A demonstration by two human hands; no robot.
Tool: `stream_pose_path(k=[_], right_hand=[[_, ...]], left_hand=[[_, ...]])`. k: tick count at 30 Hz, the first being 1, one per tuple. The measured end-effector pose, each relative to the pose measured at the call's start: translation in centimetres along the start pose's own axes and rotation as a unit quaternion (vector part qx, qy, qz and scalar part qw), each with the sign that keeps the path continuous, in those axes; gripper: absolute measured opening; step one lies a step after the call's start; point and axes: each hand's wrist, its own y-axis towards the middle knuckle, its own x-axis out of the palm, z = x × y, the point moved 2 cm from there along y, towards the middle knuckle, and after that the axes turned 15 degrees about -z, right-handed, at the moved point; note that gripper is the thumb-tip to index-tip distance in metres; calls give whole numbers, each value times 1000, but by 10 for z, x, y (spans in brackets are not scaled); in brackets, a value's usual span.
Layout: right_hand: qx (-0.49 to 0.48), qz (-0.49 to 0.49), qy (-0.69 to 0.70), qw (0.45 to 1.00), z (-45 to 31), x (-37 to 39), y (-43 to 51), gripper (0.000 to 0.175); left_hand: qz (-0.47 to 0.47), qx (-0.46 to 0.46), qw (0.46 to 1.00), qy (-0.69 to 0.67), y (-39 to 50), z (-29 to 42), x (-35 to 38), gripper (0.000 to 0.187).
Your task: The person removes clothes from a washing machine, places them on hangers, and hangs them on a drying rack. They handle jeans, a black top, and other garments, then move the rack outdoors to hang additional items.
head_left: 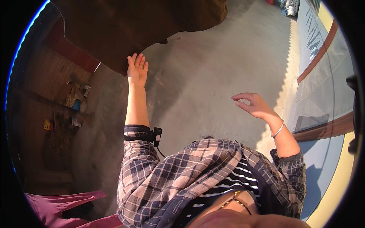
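Note:
My left hand (137, 71) is raised in front of me, its palm facing the camera and its fingers spread. The fingertips overlap the lower edge of a large dark brown cloth (137, 25), which spans the top of the view. Whether they touch the cloth is hard to tell, but nothing is gripped. To the right, my right hand (252, 105) hovers above the concrete floor (211, 79). A gap shows between its thumb and bent forefinger, and it holds nothing.
Along the right runs a blue and cream wall (325, 168) with brown-framed panes. A pink garment (68, 205) hangs at lower left. Odds and ends, including a blue item (76, 105), are at the shaded left side. A patterned cloth bundle (290, 7) lies at far right.

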Motion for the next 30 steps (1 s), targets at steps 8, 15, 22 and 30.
stream_pose_path(k=[8, 15, 22, 30], right_hand=[[-98, -75, 182, 976, -79, -18, 81, 41], [-111, -110, 372, 915, -128, -20, 133, 62], [-222, -253, 720, 608, -125, -60, 157, 35], [-244, -309, 754, 525, -99, -73, 134, 41]], left_hand=[[41, 112, 987, -108, -21, 44, 15, 34], [36, 180, 978, -96, -55, 73, 35, 10], [-166, 261, 911, -272, -113, 73, 56, 24], [-72, 280, 878, -381, -183, 105, 47, 35]])
